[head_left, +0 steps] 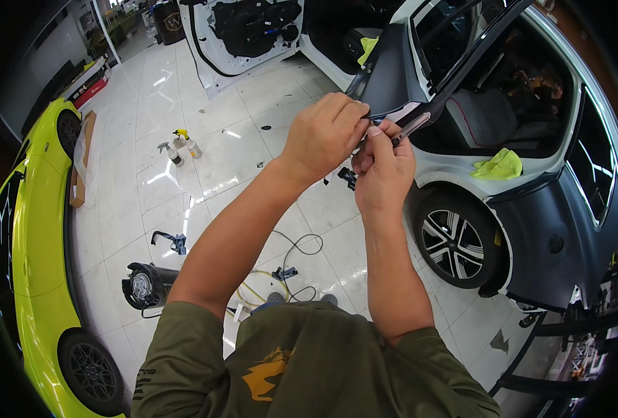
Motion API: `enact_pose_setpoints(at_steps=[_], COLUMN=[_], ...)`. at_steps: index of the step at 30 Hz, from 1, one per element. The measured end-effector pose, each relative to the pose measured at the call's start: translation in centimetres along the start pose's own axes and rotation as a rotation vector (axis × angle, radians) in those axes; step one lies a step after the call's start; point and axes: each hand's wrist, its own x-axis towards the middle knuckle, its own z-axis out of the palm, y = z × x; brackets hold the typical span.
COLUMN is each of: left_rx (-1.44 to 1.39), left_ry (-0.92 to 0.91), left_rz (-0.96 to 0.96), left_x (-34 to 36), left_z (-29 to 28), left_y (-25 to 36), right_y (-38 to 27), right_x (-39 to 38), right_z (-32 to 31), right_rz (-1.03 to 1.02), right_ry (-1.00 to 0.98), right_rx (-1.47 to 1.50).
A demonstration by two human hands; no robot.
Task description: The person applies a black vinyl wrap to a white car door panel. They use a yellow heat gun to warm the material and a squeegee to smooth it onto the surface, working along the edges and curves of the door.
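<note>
- A slim tool (415,127) is clamped in the grip of the right hand (385,167), its pale end pointed up and to the right
- The fingertips of the left hand (326,132) are bunched together at the lower edge of a dark grey panel (390,80); whether anything is pinched in that grip cannot be told
- Both hands are held close together, well above the tiled floor (215,157)
- A yellow-green cloth (498,164) is draped below the car's window opening, above a wheel (459,238)
- Two spray bottles (194,149) are stood on the floor, off to the left
</note>
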Motion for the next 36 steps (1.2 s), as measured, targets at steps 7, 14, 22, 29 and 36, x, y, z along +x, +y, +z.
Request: enact_pose_setpoints(at_steps=[7,14,22,29,36], left_rx=[-0.005,-0.019,-0.001,-0.032,-0.171], left_ry=[0.014,-0.023,-0.016,-0.046,-0.196], left_rz=[-0.011,-0.031,-0.033,-0.093,-0.187], left_x=[-0.3,-0.3,-0.4,-0.4,0.5], left_z=[-0.1,-0.3,-0.1,-0.1,-2.3], left_y=[0.1,0.4,0.2,0.2,0.6], right_y=[-0.2,-0.3,0.6,0.6,1.2], right_x=[0.5,1.0,0.4,0.4,0.6], right_z=[0.0,-0.5,-0.9,-0.4,0.1], right_rz=[0.066,0.073,-0.005,0.008,-0.032], right_ry=[-0.022,-0.042,-0.021,0.005,0.084], right_rx=[-0.026,-0.091,-0.017,0.043,-0.028])
